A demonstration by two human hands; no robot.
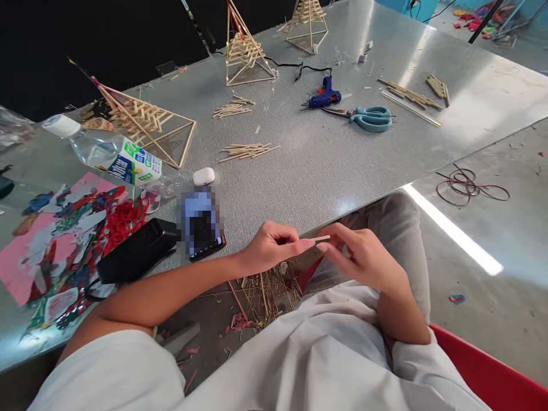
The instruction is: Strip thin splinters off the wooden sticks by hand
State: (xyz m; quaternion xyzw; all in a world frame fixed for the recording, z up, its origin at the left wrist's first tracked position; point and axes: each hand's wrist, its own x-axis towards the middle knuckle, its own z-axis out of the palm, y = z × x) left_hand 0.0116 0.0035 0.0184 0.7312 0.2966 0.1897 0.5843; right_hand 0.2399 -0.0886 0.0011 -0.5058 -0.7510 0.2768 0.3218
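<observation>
Stick (321, 238) pinched at both ends: my left hand (269, 248) grips one end with fingertips, my right hand (363, 260) pinches the other, both held over my lap just off the table (325, 165) edge. Phone (201, 225) at 9 o'clock from my left hand, near it. Loose stick pile (248, 150) at 12 o'clock. Glue gun (324, 95) and scissors (368, 118) farther up, around 1 o'clock.

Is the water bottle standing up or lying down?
Lying down. The water bottle rests on its side on the table, cap pointing left.
</observation>
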